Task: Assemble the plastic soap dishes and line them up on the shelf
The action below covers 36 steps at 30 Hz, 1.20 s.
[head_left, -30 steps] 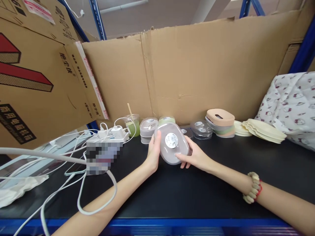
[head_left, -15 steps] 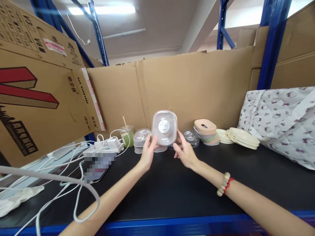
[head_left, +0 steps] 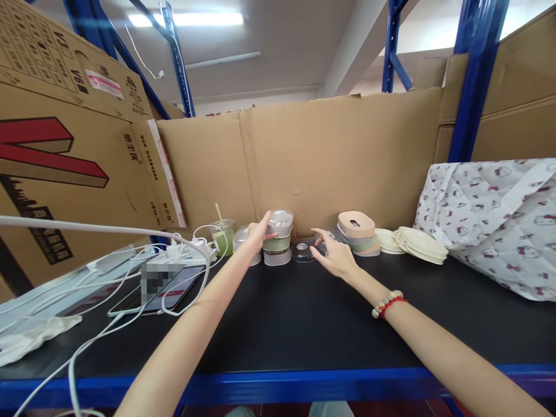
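Note:
A small lidded box (head_left: 283,223) with a clear domed cover sits on top of a stack. Below it are a green box (head_left: 278,245) and a greyish-pink box (head_left: 278,258). My left hand (head_left: 258,233) grips the top box from its left side, thumb across the front. To the right of the stack, my right hand (head_left: 335,256) is empty with its fingers apart. It hovers near a clear lid (head_left: 303,251) lying on the black surface. More clear lids behind my right hand are partly hidden. Another lidded box (head_left: 240,236) stands left of the stack, partly behind my left wrist.
A green drink cup (head_left: 223,240) with a straw, a power strip (head_left: 191,250), cables and a phone (head_left: 174,289) lie left. Stacked coloured box parts (head_left: 356,225), cream lids (head_left: 420,244) and a patterned quilted bag (head_left: 490,214) are right. Cardboard (head_left: 347,156) walls the back.
The lidded box has come down from between both hands onto the stack. My right hand has let go and moved right; my left hand stays on the box.

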Available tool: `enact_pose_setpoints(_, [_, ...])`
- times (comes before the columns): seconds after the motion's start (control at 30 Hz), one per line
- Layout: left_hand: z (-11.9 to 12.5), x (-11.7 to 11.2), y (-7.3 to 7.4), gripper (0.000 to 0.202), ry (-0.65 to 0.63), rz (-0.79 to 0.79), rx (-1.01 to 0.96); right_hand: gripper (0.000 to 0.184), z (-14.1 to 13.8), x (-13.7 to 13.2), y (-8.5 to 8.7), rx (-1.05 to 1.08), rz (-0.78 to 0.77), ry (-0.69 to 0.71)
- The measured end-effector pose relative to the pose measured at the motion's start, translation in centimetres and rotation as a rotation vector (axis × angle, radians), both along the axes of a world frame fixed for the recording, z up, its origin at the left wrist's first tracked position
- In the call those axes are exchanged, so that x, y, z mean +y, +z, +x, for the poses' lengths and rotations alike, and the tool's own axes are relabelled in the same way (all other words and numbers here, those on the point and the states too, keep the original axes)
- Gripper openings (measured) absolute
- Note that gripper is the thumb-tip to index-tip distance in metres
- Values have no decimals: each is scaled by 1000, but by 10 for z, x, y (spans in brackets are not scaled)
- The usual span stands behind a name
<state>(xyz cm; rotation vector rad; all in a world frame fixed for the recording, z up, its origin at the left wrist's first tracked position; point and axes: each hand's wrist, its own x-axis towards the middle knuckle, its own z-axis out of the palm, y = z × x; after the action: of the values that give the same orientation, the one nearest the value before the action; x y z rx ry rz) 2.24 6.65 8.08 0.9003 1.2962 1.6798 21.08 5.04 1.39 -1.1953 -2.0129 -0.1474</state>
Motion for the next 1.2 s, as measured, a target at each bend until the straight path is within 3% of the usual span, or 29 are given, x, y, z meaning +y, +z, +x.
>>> enact_pose_setpoints(0.17, [2, -2, 2, 51, 42, -35, 179, 41, 0, 2, -2, -11, 21, 6])
enact_pose_setpoints(0.3, [-1, -1, -1, 60, 152, -59, 359, 36, -1, 2, -3, -20, 66, 12])
enact_pose_setpoints(0.5, [-2, -4, -13, 62, 308, -33, 602, 29, 9, 11, 3, 11, 143, -171])
enact_pose_setpoints(0.7, [-10, -1, -26, 37, 331, 282, 1010, 38, 47, 39, -4, -58, 281, -460])
enact_pose_setpoints(0.83, [-19, -2, -41, 34, 341, 474, 1195, 33, 67, 51, -12, -56, 229, -507])
enact_pose_setpoints(0.93, [-22, -14, -60, 29, 186, 682, 1331, 31, 74, 53, -11, -56, 190, -448])
enact_pose_setpoints(1.03, [-20, -34, -80, 22, -149, 817, 1381, 30, 78, 54, -9, -29, 176, -406])
enact_pose_setpoints(1.13, [-11, -51, -92, 17, -437, 726, 1234, 27, 77, 53, -8, 54, 236, -378])
enact_pose_setpoints(1.2, [-3, -57, -95, 15, -515, 591, 1017, 27, 71, 48, -4, 139, 304, -371])
